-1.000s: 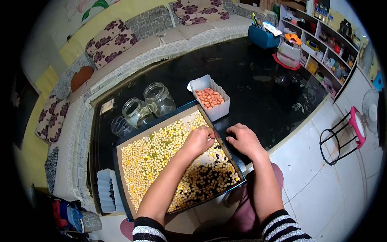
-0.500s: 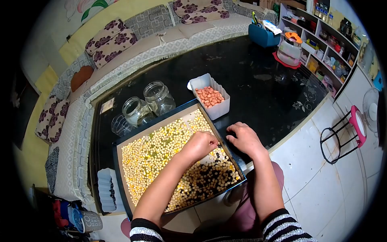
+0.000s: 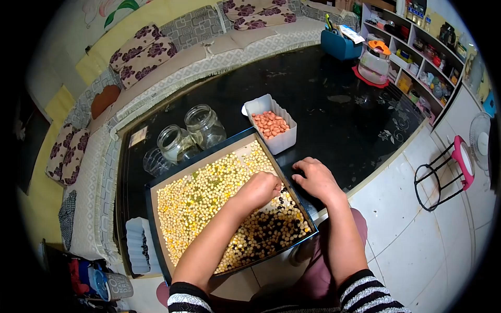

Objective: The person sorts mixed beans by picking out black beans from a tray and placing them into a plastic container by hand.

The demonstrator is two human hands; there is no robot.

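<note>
Pale beans (image 3: 180, 208) and black beans (image 3: 269, 229) spread in shallow box (image 3: 158, 224). Left hand (image 3: 258, 189) shifted slightly nearer black beans, fingers curled, contents hidden. Peanuts (image 3: 270, 125) held in tub (image 3: 285, 141). Right hand (image 3: 317, 180) half open beside box, nothing visibly held.

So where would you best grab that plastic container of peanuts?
I'd grip the plastic container around its outer walls, coming from the right: that side is free, while the shallow box crowds its near left corner and peanuts lie inside.
</note>
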